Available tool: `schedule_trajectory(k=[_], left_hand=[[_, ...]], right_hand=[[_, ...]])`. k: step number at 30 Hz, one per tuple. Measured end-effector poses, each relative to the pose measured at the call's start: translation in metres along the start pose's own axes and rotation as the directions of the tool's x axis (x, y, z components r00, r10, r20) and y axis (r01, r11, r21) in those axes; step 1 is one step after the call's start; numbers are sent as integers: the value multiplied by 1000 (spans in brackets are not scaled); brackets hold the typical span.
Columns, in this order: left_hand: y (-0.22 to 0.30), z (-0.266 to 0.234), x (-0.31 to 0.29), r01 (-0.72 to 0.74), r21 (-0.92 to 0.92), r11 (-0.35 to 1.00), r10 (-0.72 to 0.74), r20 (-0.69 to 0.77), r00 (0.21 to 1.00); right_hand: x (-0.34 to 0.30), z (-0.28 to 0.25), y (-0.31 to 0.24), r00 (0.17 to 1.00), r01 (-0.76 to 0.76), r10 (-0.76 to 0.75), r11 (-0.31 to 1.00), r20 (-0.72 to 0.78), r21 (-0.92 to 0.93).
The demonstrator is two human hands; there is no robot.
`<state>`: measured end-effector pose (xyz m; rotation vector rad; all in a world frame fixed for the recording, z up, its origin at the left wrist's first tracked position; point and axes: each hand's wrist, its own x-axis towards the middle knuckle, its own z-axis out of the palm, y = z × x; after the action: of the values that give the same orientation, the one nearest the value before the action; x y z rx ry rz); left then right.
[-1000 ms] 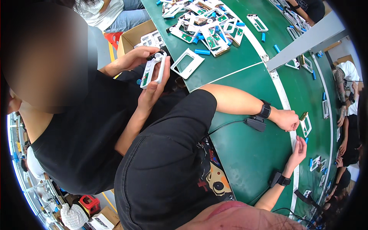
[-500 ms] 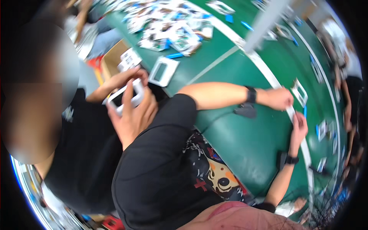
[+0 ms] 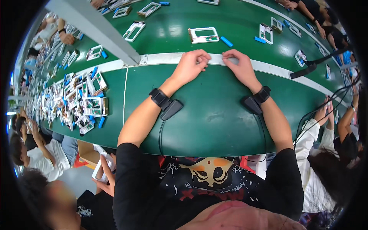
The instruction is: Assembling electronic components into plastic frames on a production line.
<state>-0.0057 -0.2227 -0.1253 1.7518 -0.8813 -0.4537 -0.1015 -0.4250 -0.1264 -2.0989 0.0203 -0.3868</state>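
My left hand (image 3: 191,66) rests at the pale metal rail (image 3: 165,58) along the far side of the green table, its fingers loosely bent with nothing in them. Opposite it, my right hand (image 3: 240,68) lies over the same rail, empty, with a gap between thumb and curled fingers. The hands are a short way apart. Each wrist wears a black strap with a cabled box. Beyond the rail, nearest to both hands, lie a white rectangular frame (image 3: 204,35) with a green circuit board and a blue cylinder (image 3: 226,41).
Several similar white frames lie on the green surface past the rail. A large heap of frames and blue pieces (image 3: 82,101) covers the table's left. A grey post (image 3: 96,32) rises from the rail. People sit on both sides; the left neighbour holds a white frame (image 3: 101,171) beside a cardboard box (image 3: 87,153).
My view has swung from the left neighbour to straight ahead, now level over the table. My hands, seen at the right before, appear in the middle, still at the rail.
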Motion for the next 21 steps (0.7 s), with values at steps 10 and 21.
schedule_trajectory(k=[10, 21], left_hand=[[2, 1, -11, 43, -2, 999, -43, -31, 999], [1, 4, -10, 49, -21, 999, -50, -18, 999]], right_hand=[[11, -30, 23, 970, -40, 106, 957, -217, 287], [12, -123, 118, 786, -144, 348, 907, -512, 396]])
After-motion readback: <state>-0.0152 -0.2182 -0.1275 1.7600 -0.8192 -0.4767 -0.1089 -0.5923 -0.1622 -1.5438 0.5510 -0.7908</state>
